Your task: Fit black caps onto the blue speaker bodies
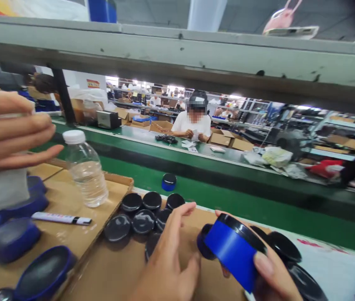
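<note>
In my right hand is a blue jar with a black lid, tilted, the thumb pressed on its side. My left hand is just left of that jar and apart from it, thumb and fingers spread, holding nothing. Several black-lidded jars stand in a cardboard tray beyond and beside my left hand. Behind the held jar is another blue jar, partly hidden. More dark lids lie to the right, partly covered by my right hand.
A co-worker's hand reaches in at the left. Near it are a water bottle, a marker pen and blue jars on cardboard. One jar stands on the green conveyor belt. A shelf crosses above; a person sits opposite.
</note>
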`<state>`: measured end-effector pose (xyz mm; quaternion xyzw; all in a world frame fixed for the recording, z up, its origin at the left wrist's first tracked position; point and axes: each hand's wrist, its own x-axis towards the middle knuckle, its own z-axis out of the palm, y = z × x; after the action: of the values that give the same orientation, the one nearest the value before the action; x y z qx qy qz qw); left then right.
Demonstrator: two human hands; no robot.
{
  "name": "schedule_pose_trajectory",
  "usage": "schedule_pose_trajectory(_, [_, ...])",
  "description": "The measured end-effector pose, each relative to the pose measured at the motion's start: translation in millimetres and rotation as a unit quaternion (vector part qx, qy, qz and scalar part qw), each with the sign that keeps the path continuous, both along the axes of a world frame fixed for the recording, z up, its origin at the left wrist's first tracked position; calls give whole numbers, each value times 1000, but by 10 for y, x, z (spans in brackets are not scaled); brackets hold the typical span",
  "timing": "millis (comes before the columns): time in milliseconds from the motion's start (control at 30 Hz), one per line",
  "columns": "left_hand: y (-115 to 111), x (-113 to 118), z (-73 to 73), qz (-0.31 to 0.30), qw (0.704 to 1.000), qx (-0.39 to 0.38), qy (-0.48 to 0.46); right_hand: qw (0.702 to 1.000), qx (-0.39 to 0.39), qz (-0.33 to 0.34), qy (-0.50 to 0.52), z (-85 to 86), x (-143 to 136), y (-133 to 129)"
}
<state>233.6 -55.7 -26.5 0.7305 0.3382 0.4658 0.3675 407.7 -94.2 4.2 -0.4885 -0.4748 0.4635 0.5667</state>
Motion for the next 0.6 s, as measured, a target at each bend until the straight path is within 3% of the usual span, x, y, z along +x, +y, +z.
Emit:
schedule_pose_trajectory(100, [-7, -10, 33, -134, 990, -52, -3, 999, -25, 27, 36, -139, 76, 56])
schedule_pose_trajectory(133, [-9, -19, 48, -153, 987, -50, -4, 998, -12, 43, 47, -174, 70, 59])
schedule_pose_trajectory(267, [-33, 47, 55, -97, 993, -43, -41, 990, 38, 115, 76, -258, 11, 36])
schedule_pose_trajectory(333, [-41, 100, 17, -72, 994, -51, -70, 994, 72, 80, 30, -316, 31, 49])
schedule_pose_trajectory(467, [-15, 164, -100, -106, 981, -54, -153, 980, 163, -46, -107, -477, 121, 96])
schedule_pose_trajectory(533, [5, 182, -151, -137, 967, -57, -207, 948, 235, -111, -184, -518, 96, 78])
schedule_pose_trajectory(600, [17, 194, -180, -175, 948, -70, -256, 891, 317, -174, -276, -514, 24, 32])
